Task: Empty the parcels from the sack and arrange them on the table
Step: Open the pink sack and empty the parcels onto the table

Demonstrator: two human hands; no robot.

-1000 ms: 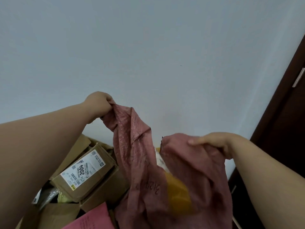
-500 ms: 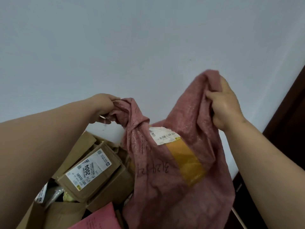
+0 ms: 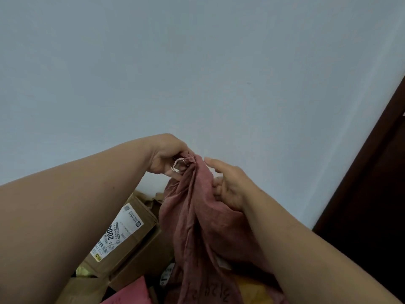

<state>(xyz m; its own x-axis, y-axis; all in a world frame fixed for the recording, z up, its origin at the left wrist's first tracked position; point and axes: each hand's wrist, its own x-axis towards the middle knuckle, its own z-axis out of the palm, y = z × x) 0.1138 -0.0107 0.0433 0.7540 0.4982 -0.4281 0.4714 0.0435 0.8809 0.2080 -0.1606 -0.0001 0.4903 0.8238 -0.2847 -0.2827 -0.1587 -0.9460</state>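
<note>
- Head view, nearest: pink mailer [image 3: 131,292] at bottom edge, yellow padded parcel [image 3: 252,289] showing under the sack's lower folds.
- Pinkish-red woven sack [image 3: 197,227] hangs bunched between both hands, handwriting near its bottom.
- Cardboard box [image 3: 129,242] with white label "2004" lies left of sack, tilted, on more brown boxes; small labelled packet [image 3: 167,274] just beside sack.
- Right hand [image 3: 230,187] grips gathered sack cloth from the right, fingers curled into the fabric.
- Left hand [image 3: 168,156] pinches sack's top corner with frayed threads, fingers clamped.
- Pale wall [image 3: 197,73] behind; dark door [image 3: 372,205] at right.
</note>
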